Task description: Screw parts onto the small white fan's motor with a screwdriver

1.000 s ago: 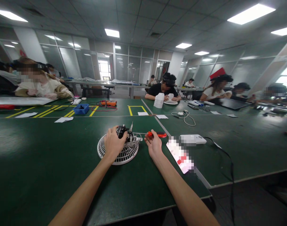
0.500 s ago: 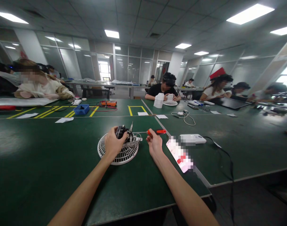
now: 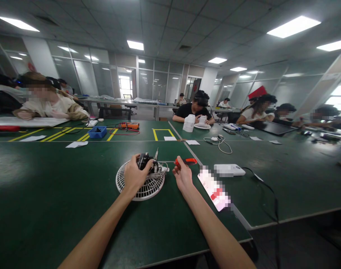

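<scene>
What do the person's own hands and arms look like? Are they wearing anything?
The left hand and right hand have no gloves. Both forearms are bare down to the picture's edge, with no sleeves, watch, bracelet or cables showing.

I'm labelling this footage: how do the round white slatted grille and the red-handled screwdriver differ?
The round white slatted grille is broad; the red-handled screwdriver is slim and straight. The grille lies flat on the green tabletop, while the screwdriver is held in the right hand, pointing left.
</scene>
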`<state>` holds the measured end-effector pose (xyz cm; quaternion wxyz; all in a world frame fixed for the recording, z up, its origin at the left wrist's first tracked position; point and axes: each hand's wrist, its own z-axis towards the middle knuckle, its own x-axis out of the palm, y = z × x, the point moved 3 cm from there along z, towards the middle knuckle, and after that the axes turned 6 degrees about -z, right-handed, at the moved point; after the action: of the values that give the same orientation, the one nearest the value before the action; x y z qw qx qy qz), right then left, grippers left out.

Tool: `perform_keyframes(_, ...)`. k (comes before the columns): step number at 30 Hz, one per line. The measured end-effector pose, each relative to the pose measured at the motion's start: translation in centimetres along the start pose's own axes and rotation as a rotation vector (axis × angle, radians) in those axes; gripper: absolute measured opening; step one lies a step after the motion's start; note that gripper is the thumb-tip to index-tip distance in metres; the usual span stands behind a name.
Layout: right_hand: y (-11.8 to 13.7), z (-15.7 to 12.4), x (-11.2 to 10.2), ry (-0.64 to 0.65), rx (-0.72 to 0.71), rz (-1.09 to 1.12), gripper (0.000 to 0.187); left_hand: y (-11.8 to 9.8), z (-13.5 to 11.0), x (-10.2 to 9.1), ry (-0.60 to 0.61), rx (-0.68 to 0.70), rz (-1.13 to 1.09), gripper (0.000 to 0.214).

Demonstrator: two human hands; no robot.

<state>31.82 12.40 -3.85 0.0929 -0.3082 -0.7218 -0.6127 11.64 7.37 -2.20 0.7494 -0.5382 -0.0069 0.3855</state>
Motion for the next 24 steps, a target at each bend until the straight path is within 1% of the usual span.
perform_keyframes(3,-0.04,0.01,-0.05,-0.026,0.003,0.013,0.035,-0.07,-0.08,-0.05,-0.011,-0.011,0.003,0.068)
perform_keyframes(6,-0.10,0.00,-0.02,-0.049,0.009,0.023,0.035,-0.08,-0.08,0.00,-0.019,-0.015,0.002,0.068)
perform_keyframes(10,-0.22,0.04,0.11,-0.029,0.021,0.033,0.030,-0.06,-0.04,0.01,-0.025,-0.008,-0.003,0.069)
perform_keyframes(14,-0.39,0.22,0.02,-0.027,0.025,0.045,0.033,-0.05,-0.04,-0.04,-0.025,-0.010,0.007,0.071)
perform_keyframes(19,-0.33,0.43,0.03,0.016,0.042,0.081,0.029,-0.02,-0.12,-0.05,-0.026,-0.021,0.009,0.071)
perform_keyframes(24,0.31,0.64,0.31,0.087,0.010,0.174,0.031,-0.06,-0.19,-0.08,-0.031,-0.023,0.003,0.072)
